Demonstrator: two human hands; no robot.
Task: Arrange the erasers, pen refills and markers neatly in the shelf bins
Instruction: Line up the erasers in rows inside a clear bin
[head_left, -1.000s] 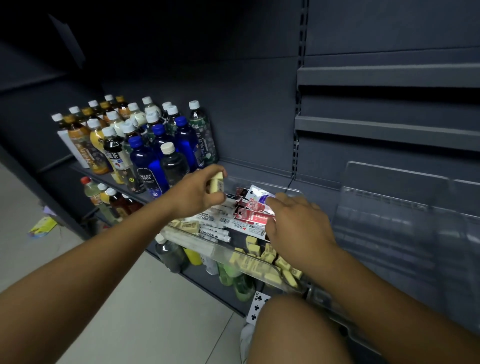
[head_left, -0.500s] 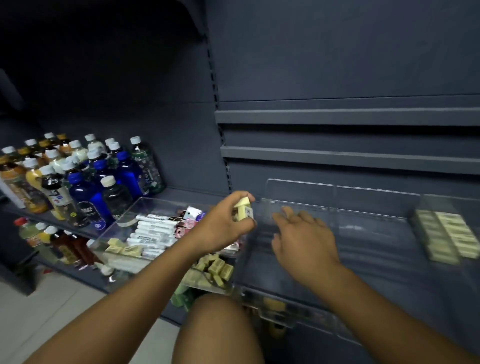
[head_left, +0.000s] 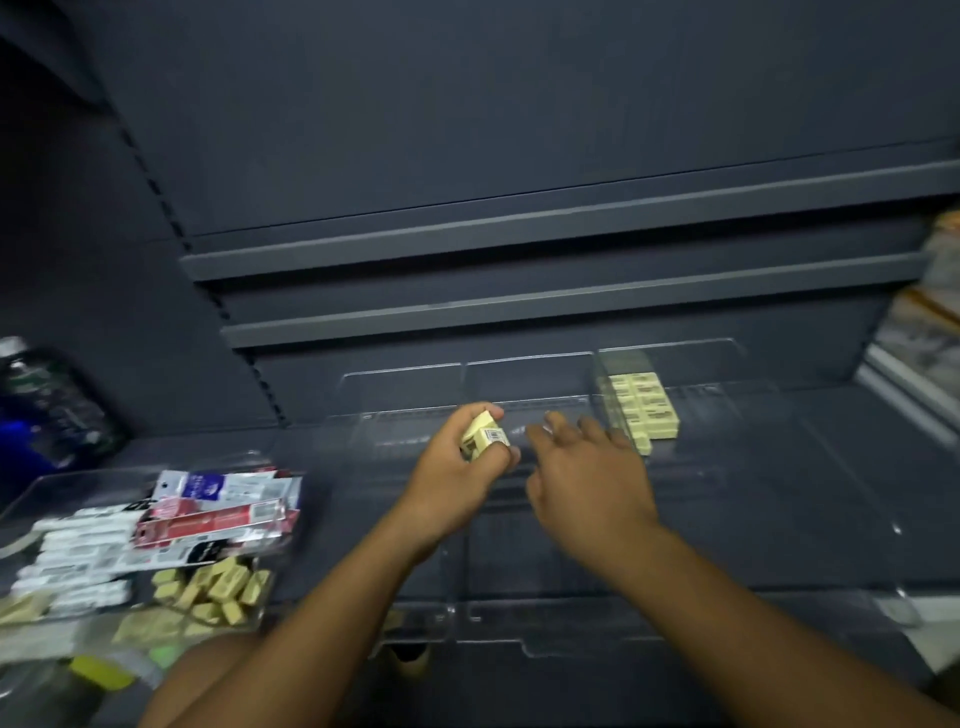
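My left hand (head_left: 457, 467) grips a few pale yellow erasers (head_left: 483, 439) with a barcode label, held over the clear divided shelf bins (head_left: 524, 519). My right hand (head_left: 587, 473) hovers just right of it, fingers spread and holding nothing. A neat block of yellow erasers (head_left: 644, 408) sits in a back compartment to the right of my hands. At the left a clear tray (head_left: 62, 483) holds white markers (head_left: 83, 551), red and blue pen refill packs (head_left: 223, 509) and a loose heap of erasers (head_left: 213, 587).
Dark shelf rails (head_left: 519, 265) run across the back wall above the bins. Bottles (head_left: 47, 405) stand at the far left. Blurred packaged goods (head_left: 924, 338) sit at the right edge. My knee (head_left: 208, 675) shows at the bottom.
My view and both hands have swung right, from the mixed tray to the divided bins. My left hand still carries the erasers. The bottles have slid almost out of view.
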